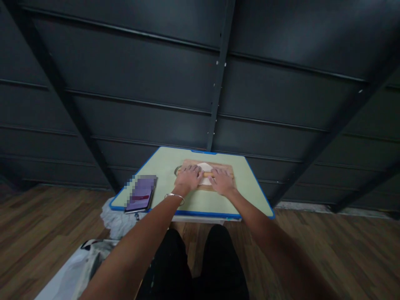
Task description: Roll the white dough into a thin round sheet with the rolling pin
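A wooden board (226, 167) lies on a small pale green table with a blue rim (250, 191). A flat round of white dough (204, 168) rests on the board. Across the dough lies a wooden rolling pin (207, 174). My left hand (188, 177), a bangle on its wrist, presses down on the pin's left end with the fingers laid over it. My right hand (221, 180) lies on the pin's right end the same way.
A phone (140, 196) lies on the table's left side. A metal ring handle (177, 170) shows at the board's left edge. White cloth (117, 221) and a plastic bag (75, 271) lie on the wooden floor at left. A dark panelled wall rises behind.
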A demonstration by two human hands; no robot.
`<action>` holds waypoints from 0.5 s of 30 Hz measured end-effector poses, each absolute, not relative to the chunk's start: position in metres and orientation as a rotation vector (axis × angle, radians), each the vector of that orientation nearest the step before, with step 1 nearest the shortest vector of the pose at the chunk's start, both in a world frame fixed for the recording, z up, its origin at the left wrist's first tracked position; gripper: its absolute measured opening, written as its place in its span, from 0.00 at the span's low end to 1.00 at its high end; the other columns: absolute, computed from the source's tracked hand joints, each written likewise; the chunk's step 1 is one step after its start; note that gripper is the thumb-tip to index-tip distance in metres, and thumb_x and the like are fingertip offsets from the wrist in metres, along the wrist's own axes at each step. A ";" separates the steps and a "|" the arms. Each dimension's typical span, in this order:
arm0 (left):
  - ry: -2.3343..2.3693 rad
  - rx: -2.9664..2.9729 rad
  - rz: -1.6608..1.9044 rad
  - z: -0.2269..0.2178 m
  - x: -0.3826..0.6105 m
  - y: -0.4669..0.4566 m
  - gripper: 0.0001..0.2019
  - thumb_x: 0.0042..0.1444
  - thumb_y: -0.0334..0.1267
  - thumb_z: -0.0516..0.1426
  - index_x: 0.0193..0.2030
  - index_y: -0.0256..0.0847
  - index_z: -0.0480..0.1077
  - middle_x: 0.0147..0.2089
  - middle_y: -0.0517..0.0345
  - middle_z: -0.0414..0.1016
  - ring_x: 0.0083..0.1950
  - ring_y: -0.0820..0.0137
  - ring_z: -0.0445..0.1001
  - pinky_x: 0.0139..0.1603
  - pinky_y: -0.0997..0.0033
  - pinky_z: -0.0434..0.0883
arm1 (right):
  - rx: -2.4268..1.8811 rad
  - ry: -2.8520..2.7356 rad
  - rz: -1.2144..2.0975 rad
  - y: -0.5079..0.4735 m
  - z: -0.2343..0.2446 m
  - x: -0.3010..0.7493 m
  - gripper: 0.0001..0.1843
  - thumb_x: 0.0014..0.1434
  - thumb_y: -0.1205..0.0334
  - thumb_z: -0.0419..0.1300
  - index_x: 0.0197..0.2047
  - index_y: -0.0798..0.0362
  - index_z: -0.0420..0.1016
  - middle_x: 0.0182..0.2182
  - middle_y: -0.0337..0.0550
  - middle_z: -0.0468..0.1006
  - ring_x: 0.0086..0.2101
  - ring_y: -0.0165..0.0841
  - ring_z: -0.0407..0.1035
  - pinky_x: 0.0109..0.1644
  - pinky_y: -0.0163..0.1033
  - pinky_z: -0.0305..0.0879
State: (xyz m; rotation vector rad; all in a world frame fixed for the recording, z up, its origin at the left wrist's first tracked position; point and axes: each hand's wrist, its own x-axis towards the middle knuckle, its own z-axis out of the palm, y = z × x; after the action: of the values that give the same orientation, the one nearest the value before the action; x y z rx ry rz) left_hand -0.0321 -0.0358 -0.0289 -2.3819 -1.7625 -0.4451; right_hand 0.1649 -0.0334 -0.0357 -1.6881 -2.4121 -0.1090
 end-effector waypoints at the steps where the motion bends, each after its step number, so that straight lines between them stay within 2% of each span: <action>1: -1.769 -2.369 -0.464 -0.031 -0.032 -0.039 0.24 0.77 0.45 0.45 0.66 0.38 0.75 0.70 0.40 0.75 0.71 0.52 0.72 0.71 0.51 0.64 | -1.681 -2.418 -0.101 -0.037 -0.036 0.166 0.29 0.79 0.46 0.47 0.73 0.53 0.67 0.70 0.55 0.71 0.65 0.47 0.66 0.70 0.51 0.55; 4: -1.818 -2.369 -0.463 -0.035 -0.032 -0.048 0.27 0.76 0.50 0.47 0.73 0.38 0.69 0.75 0.42 0.69 0.77 0.50 0.64 0.77 0.50 0.58 | -1.651 -2.437 -0.073 -0.042 -0.034 0.168 0.26 0.79 0.50 0.48 0.71 0.53 0.68 0.68 0.54 0.73 0.63 0.46 0.67 0.69 0.50 0.55; 7: -1.849 -2.384 -0.403 -0.037 -0.032 -0.055 0.33 0.75 0.54 0.47 0.77 0.34 0.64 0.78 0.40 0.65 0.80 0.48 0.59 0.78 0.48 0.55 | -1.617 -2.462 -0.062 -0.046 -0.032 0.169 0.23 0.79 0.55 0.48 0.70 0.53 0.69 0.66 0.54 0.75 0.62 0.45 0.67 0.68 0.50 0.56; 11: -1.850 -2.383 -0.404 -0.038 -0.032 -0.063 0.34 0.75 0.54 0.47 0.77 0.31 0.63 0.77 0.38 0.66 0.79 0.47 0.61 0.78 0.47 0.56 | -1.624 -2.434 -0.125 -0.052 -0.033 0.170 0.21 0.79 0.56 0.48 0.67 0.51 0.72 0.63 0.52 0.77 0.61 0.44 0.69 0.67 0.49 0.58; 15: -1.838 -2.419 -0.463 -0.040 -0.038 -0.067 0.29 0.77 0.50 0.45 0.76 0.36 0.65 0.78 0.42 0.66 0.80 0.53 0.61 0.80 0.48 0.55 | -1.645 -2.377 -0.143 -0.048 -0.040 0.172 0.20 0.78 0.54 0.53 0.67 0.47 0.74 0.62 0.53 0.76 0.62 0.45 0.69 0.66 0.51 0.60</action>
State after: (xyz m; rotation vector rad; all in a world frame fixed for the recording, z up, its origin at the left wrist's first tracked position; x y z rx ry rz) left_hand -0.0383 -0.0668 -0.0399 -2.4186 -1.8380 -0.4626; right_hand 0.1719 -0.0480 -0.0397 -1.6447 -2.3768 -0.1434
